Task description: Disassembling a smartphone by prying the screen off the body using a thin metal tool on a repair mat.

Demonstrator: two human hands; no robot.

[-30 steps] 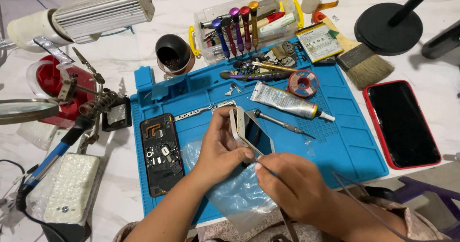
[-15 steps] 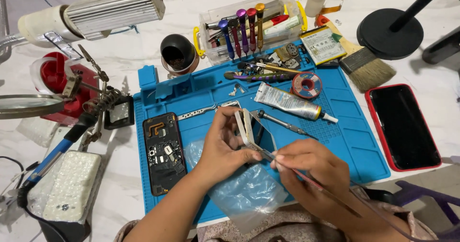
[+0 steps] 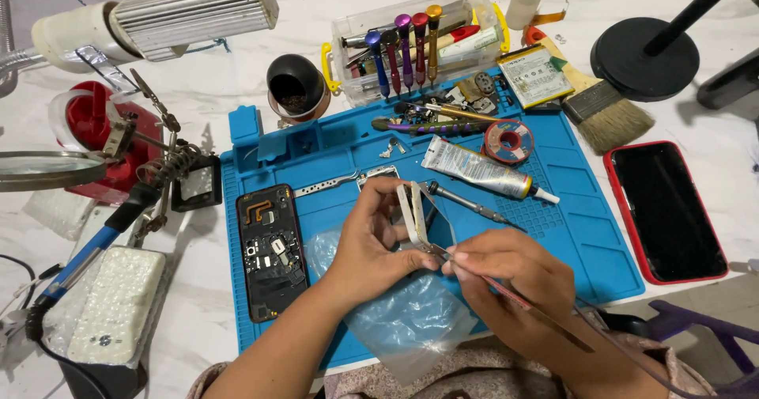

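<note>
Bright, even light falls from above on the white bench. Shadows are soft and short. A mild sheen lies on the red-cased phone at three o'clock. Focus is sharp; edges bend slightly.

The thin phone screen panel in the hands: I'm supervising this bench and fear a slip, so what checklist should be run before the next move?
1. Thin phone screen panel gripped by left hand: ok.
2. Slim tool tip in right hand touching the panel's lower edge: ok.
3. Clear plastic bag lying under the hands: ok.
4. Blue silicone work mat beneath the panel: ok.
5. Grey glue tube capped: cannot tell.
6. Opened black phone body lying apart from the hands: ok.
</note>
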